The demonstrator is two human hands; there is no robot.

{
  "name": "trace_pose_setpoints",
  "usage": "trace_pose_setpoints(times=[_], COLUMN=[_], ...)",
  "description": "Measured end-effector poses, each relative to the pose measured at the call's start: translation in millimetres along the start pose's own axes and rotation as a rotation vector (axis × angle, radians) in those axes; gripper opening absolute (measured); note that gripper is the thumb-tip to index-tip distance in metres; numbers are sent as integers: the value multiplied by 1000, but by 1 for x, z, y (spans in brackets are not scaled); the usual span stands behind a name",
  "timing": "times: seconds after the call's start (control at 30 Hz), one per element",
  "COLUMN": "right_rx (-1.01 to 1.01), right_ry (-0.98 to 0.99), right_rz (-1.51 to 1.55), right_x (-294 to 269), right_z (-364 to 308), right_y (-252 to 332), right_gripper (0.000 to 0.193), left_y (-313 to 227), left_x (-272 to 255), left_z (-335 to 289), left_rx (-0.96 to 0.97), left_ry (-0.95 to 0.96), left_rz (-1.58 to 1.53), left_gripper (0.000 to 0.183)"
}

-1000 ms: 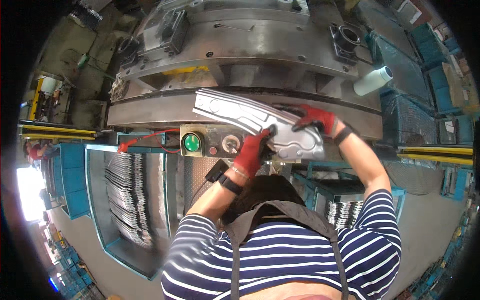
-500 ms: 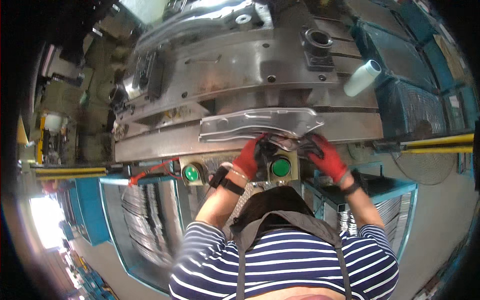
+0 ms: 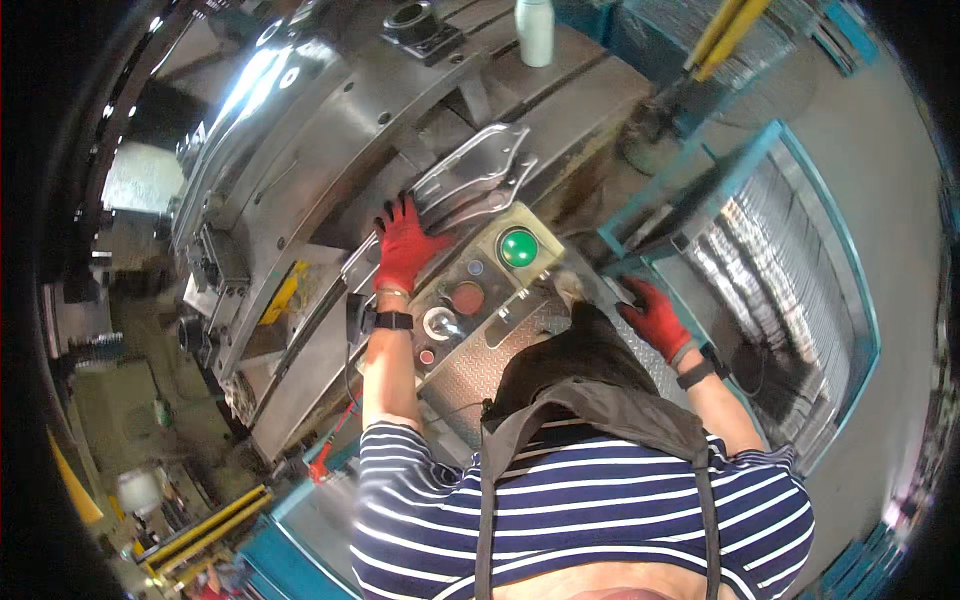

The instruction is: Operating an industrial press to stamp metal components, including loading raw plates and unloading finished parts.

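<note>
My left hand (image 3: 405, 250), in a red glove with dark fingertips, lies with fingers spread over a long stamped sheet-metal panel (image 3: 470, 170). The panel rests along the front of the steel press bed, and my hand hides its middle. Against its near side sits a curved, smaller-looking metal piece (image 3: 500, 197); whether the two are joined I cannot tell. My right hand (image 3: 655, 320), gloved alike, is away from the panel with its fingers apart and nothing seen in them. It hovers beside the blue-framed rack (image 3: 780, 140) holding several stacked metal parts (image 3: 765, 270).
A control box with a green button (image 3: 518, 248) and a red button (image 3: 467, 297) stands between me and the press bed (image 3: 320, 180). A pale bottle (image 3: 535, 35) stands on the bed's far side. Yellow bars (image 3: 725, 40) rise at upper right.
My view has turned to the right. My right hand has left the metal pieces and moved right to the rack. My left hand has shifted left along the panel and spread its fingers.
</note>
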State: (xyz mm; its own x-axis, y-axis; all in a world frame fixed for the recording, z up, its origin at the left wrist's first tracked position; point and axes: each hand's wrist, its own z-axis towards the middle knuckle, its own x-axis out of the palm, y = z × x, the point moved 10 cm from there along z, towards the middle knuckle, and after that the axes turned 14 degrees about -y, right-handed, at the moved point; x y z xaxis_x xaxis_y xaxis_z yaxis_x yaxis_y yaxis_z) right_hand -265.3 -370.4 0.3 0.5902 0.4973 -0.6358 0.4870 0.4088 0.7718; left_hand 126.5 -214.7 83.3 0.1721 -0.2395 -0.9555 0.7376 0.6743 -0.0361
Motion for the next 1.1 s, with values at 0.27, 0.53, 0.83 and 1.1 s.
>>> trace_pose_setpoints(times=[0.27, 0.53, 0.83, 1.1], right_rx=[213, 125, 540, 819], right_ry=[-93, -257, -684, -1329], right_rz=[171, -86, -20, -304], right_x=[-5, -44, -177, -355], right_z=[-116, -137, -251, -426], right_y=[-27, -31, -170, -273], right_gripper=[50, 52, 62, 69], left_y=[-4, -26, -107, -539], left_x=[20, 9, -28, 20], left_z=[-32, -24, -75, -254], left_rx=[-5, 302, 32, 385], left_ry=[-138, -406, -607, 307], left_rz=[60, 402, 522, -1000], left_gripper=[84, 38, 92, 93])
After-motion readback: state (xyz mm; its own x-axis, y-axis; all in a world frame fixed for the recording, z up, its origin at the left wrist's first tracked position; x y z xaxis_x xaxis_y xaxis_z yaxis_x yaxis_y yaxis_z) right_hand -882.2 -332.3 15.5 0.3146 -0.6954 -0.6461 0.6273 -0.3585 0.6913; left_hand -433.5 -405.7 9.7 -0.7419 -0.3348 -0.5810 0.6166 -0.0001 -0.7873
